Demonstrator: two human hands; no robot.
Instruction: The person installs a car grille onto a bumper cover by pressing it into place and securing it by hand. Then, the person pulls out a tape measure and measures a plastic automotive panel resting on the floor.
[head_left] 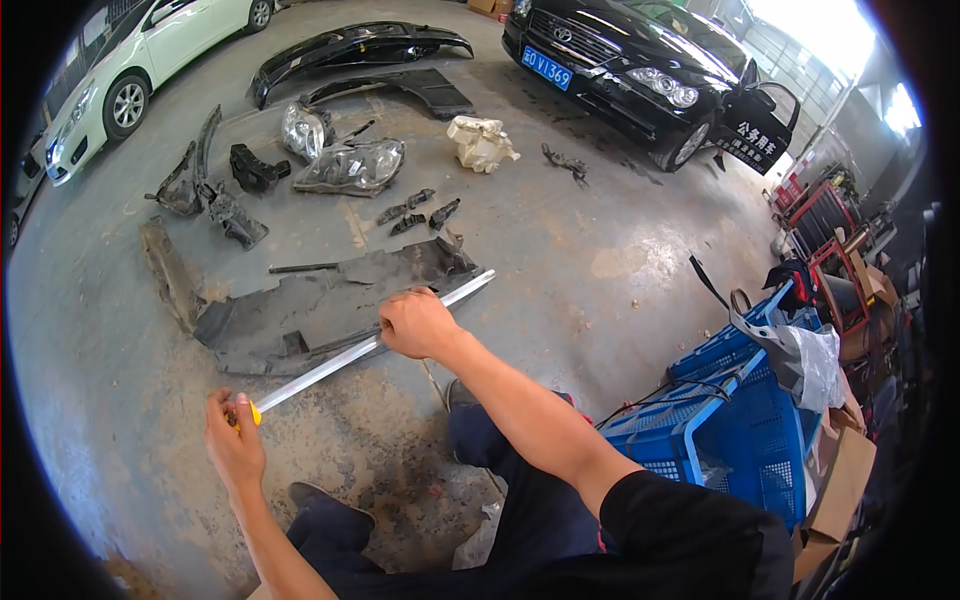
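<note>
A long, straight silver strip (pixel 318 373) with a yellow end runs slantwise in front of me. My left hand (pixel 236 440) pinches the yellow end between thumb and fingers. Farther along, my right hand (pixel 418 322) is closed around the strip, whose far tip sticks out beyond the fist to the upper right. Below and behind it on the floor lies a dirty black plastic car panel (pixel 330 300), partly covered by my right hand and the strip. Whether the strip touches the panel I cannot tell.
Headlights (pixel 350 167), black brackets (pixel 258 168), a bumper (pixel 360 45) and a cream plastic part (pixel 482 143) lie on the floor ahead. Blue crates (pixel 685 440) stand close at my right, near a cardboard box (pixel 838 485). A black car (pixel 620 60) and a white car (pixel 170 50) are parked beyond.
</note>
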